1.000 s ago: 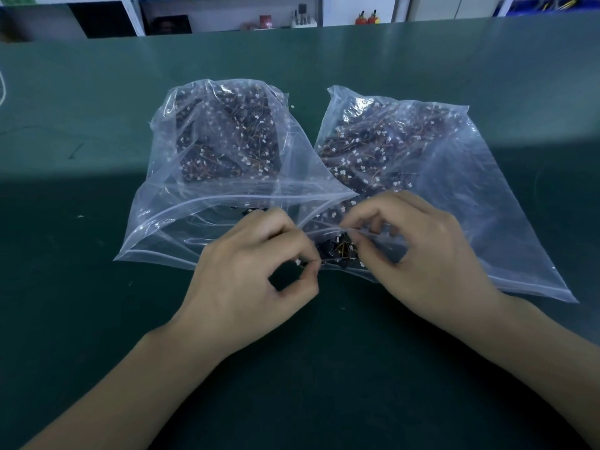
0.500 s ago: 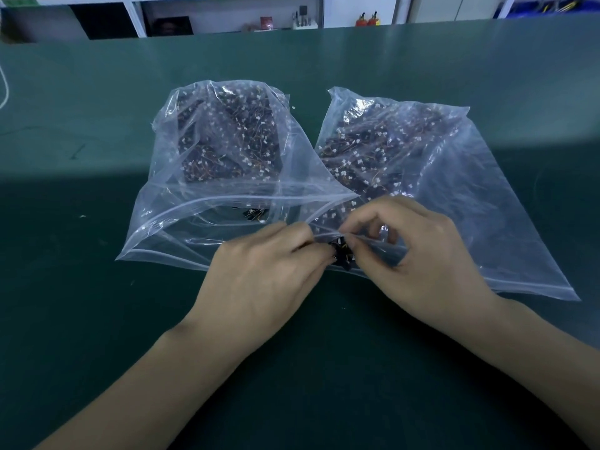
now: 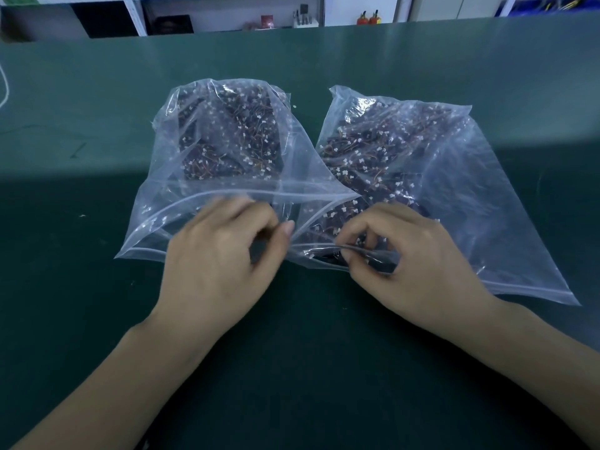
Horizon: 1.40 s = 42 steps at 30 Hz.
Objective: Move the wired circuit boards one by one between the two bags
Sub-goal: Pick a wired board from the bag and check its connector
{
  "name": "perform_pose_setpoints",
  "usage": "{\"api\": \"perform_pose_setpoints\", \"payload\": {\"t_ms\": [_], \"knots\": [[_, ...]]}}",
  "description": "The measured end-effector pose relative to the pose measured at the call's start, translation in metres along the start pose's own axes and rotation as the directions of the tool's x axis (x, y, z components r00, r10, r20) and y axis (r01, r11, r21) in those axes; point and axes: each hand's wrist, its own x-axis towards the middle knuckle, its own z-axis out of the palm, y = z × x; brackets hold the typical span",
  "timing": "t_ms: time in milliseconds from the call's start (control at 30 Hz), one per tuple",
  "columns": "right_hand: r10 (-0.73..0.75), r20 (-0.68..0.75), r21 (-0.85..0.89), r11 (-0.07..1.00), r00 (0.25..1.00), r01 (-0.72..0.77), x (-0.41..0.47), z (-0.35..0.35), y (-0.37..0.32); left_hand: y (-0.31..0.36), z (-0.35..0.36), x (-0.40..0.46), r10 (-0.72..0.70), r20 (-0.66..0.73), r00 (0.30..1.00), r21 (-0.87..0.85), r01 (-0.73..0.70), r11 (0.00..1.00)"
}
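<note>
Dark green bench mat [image 3: 97, 319], with white shelving [image 3: 227, 14] and small clutter along the far edge, too small to identify.

Left of the right bag: clear zip-top left bag [image 3: 207, 177], mouth facing the person, dark wired circuit boards [image 3: 233, 138] heaped toward its far end. Left hand [image 3: 224, 264] at that mouth, near the corner where the two bags overlap; blurred with motion, fingers curled, thumb tip [image 3: 287, 227] near the forefinger. Probably carrying one board across, but no board visible in the pinch; cannot tell whether anything is held.

Right bag [image 3: 470, 203] itself: same clear plastic, fuller, boards [image 3: 373, 147] spread from far end down to the mouth. Right hand [image 3: 409, 254] on the near lip of the right bag, forefinger and thumb clamped on the plastic edge, holding the mouth up; remaining fingers curled behind.

Step judged in hand: one board in transit from right bag to left bag, or just released there. Next move calls for a reach back into the right bag's mouth, isolating a single board without dragging neighbours by tangled leads, while keeping the lip lifted.

Hard to make out: individual boards, a blur of dark squares, white connectors and thin orange wires behind glare. Left palm contents hidden. Direction of transfer only a guess.
</note>
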Motion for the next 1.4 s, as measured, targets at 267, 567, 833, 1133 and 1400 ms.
{"api": "perform_pose_setpoints", "payload": {"t_ms": [267, 567, 833, 1133, 1400], "knots": [[0.019, 0.01, 0.015, 1.0, 1.0, -0.019, -0.001, 0.002, 0.001, -0.013, 0.0, 0.0, -0.126, 0.248, 0.961, 0.197, 0.077, 0.977], [0.011, -0.032, 0.049, 0.999, 0.999, -0.01, -0.001, 0.002, 0.001, -0.023, -0.011, 0.002, -0.086, 0.162, 0.983, 0.151, 0.062, 0.987], [0.035, -0.055, 0.112, 0.993, 0.998, -0.029, -0.002, 0.003, 0.002, -0.002, -0.01, 0.0, 0.11, -0.044, 0.993, -0.05, -0.112, 0.992], [-0.115, -0.114, 0.129, 0.983, 0.987, 0.129, 0.001, 0.004, 0.003, 0.023, -0.003, -0.006, 0.216, -0.074, 0.974, -0.435, -0.226, 0.872], [-0.05, -0.154, 0.173, 0.982, 0.987, 0.077, 0.001, 0.005, 0.003, 0.022, -0.003, -0.008, 0.06, -0.001, 0.998, -0.459, -0.054, 0.887]]}}
